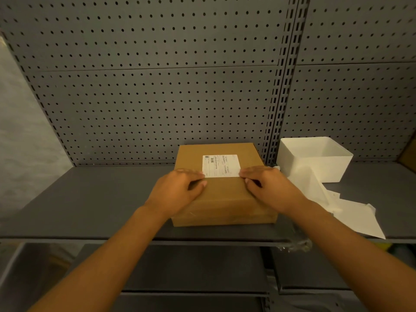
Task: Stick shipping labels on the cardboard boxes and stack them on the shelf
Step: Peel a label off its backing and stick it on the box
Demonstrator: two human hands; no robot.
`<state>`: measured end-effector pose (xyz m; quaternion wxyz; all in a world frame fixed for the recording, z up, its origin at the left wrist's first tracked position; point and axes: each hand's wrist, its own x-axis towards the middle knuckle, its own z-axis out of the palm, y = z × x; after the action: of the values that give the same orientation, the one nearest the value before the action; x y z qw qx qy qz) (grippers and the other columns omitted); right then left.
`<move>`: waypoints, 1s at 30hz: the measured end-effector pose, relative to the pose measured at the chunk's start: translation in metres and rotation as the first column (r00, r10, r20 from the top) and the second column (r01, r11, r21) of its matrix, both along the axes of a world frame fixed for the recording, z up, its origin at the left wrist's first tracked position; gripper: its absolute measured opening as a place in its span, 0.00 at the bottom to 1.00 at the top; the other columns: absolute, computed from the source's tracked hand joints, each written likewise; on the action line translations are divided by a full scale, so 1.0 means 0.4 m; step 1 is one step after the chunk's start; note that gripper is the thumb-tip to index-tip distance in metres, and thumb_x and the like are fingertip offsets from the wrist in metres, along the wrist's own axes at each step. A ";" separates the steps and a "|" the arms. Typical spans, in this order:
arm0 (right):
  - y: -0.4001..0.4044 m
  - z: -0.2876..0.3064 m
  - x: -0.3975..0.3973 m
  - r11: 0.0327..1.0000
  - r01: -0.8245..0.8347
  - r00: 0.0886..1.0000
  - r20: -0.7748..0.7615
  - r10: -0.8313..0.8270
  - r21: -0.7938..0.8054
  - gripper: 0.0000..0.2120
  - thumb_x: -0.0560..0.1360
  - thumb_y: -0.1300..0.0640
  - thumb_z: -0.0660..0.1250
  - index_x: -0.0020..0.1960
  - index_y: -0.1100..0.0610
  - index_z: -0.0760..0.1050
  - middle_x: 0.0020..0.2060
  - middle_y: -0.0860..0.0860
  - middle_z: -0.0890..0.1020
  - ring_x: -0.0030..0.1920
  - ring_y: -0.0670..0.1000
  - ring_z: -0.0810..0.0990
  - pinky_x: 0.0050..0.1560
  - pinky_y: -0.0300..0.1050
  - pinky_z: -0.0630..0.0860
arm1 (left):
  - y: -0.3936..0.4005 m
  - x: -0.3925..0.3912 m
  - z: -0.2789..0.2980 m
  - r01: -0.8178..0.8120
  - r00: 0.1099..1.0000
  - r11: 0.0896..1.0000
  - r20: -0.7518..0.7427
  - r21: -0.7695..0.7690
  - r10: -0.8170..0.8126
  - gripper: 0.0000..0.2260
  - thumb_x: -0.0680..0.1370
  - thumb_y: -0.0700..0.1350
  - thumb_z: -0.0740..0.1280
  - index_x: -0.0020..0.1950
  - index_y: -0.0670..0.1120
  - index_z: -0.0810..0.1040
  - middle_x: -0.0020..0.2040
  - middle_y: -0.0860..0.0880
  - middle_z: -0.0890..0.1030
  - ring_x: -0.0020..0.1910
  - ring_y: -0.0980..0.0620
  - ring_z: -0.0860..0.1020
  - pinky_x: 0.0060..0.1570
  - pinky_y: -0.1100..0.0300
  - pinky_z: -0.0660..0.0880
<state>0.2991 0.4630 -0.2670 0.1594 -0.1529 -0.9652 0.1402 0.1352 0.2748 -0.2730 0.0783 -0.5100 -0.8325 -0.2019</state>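
A brown cardboard box [225, 194] lies flat on the grey shelf [90, 199], in the middle of the view. A white shipping label [220, 164] with a barcode and print lies on the box's top. My left hand [180, 188] rests on the box with its fingertips on the label's near left corner. My right hand [265, 185] rests on the box with its fingertips on the label's near right corner. Both hands' fingers are bent and press down on the label's near edge.
A white open bin [315, 158] stands on the shelf to the right of the box. White backing sheets [351, 212] lie in front of it, reaching the shelf's front edge. A perforated grey back panel [157, 97] rises behind. Lower shelves [191, 266] show below.
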 end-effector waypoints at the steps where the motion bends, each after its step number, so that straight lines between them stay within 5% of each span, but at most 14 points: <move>1: 0.012 0.002 0.003 1.000 0.018 1.000 -0.021 -0.018 -0.001 0.16 0.80 0.55 0.59 0.66 0.54 0.75 0.64 0.49 0.77 0.65 0.48 0.74 0.67 0.37 0.63 | -0.005 -0.010 0.001 -0.017 1.000 1.000 0.000 0.018 0.017 0.16 0.79 0.56 0.60 0.64 0.54 0.78 0.63 0.57 0.78 0.62 0.59 0.75 0.59 0.58 0.74; 4: 0.013 0.014 -0.025 1.000 0.016 1.000 -0.022 -0.015 0.025 0.16 0.80 0.54 0.58 0.66 0.55 0.75 0.63 0.51 0.78 0.63 0.51 0.75 0.66 0.44 0.69 | 0.026 -0.020 0.008 0.008 1.000 0.999 0.009 0.037 -0.008 0.16 0.80 0.55 0.59 0.64 0.53 0.78 0.62 0.56 0.79 0.59 0.57 0.76 0.58 0.58 0.75; 7: 0.007 0.006 -0.073 0.995 -0.095 0.990 0.106 0.092 0.025 0.21 0.82 0.50 0.54 0.73 0.54 0.65 0.72 0.50 0.68 0.73 0.50 0.64 0.73 0.45 0.59 | 0.072 -0.025 0.007 0.087 0.994 0.995 0.074 -0.047 -0.083 0.20 0.80 0.54 0.59 0.71 0.50 0.71 0.70 0.53 0.71 0.70 0.56 0.68 0.69 0.60 0.63; 10: 0.051 -0.002 -0.072 0.998 -0.067 0.984 0.167 0.065 0.006 0.22 0.82 0.49 0.53 0.75 0.53 0.61 0.74 0.49 0.65 0.74 0.49 0.61 0.74 0.43 0.54 | 0.057 -0.058 0.004 0.059 0.994 0.994 0.092 -0.091 -0.051 0.20 0.81 0.54 0.58 0.72 0.52 0.69 0.72 0.55 0.69 0.71 0.58 0.65 0.69 0.61 0.61; 15: 0.061 0.008 -0.097 0.998 0.054 0.995 0.084 -0.056 0.030 0.17 0.81 0.50 0.54 0.64 0.57 0.73 0.62 0.53 0.77 0.61 0.54 0.75 0.62 0.47 0.72 | 0.076 -0.071 0.019 0.012 0.998 0.999 0.066 -0.044 -0.009 0.17 0.81 0.53 0.57 0.66 0.49 0.75 0.62 0.51 0.79 0.59 0.53 0.76 0.59 0.57 0.73; 20: 0.026 0.005 -0.187 0.998 -0.013 0.981 0.194 0.001 0.061 0.24 0.82 0.48 0.53 0.75 0.57 0.61 0.74 0.53 0.65 0.73 0.52 0.62 0.72 0.45 0.57 | 0.163 -0.069 0.012 0.051 0.996 0.981 0.083 -0.185 -0.036 0.21 0.83 0.51 0.53 0.75 0.47 0.62 0.75 0.49 0.64 0.75 0.52 0.60 0.73 0.58 0.55; 25: 0.079 0.000 -0.177 0.989 0.133 0.984 0.109 -0.140 0.071 0.14 0.80 0.50 0.54 0.56 0.57 0.73 0.52 0.55 0.79 0.54 0.56 0.77 0.51 0.45 0.70 | 0.150 -0.109 0.016 -0.070 0.997 0.983 0.012 -0.167 0.073 0.15 0.82 0.47 0.53 0.62 0.45 0.74 0.59 0.47 0.78 0.62 0.46 0.73 0.59 0.54 0.69; 30: 0.031 -0.008 -0.236 0.999 -0.047 0.994 0.097 0.045 0.021 0.20 0.81 0.53 0.55 0.71 0.58 0.67 0.69 0.55 0.72 0.68 0.53 0.69 0.71 0.47 0.63 | 0.206 -0.087 0.011 0.052 0.996 0.981 0.079 -0.187 -0.038 0.20 0.82 0.47 0.53 0.75 0.47 0.63 0.73 0.47 0.68 0.71 0.49 0.65 0.71 0.56 0.59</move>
<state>0.2046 0.4755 -0.2701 0.1109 -0.1355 -0.9766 0.1249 0.1005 0.3572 -0.2687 -0.0063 -0.5259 -0.8385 -0.1425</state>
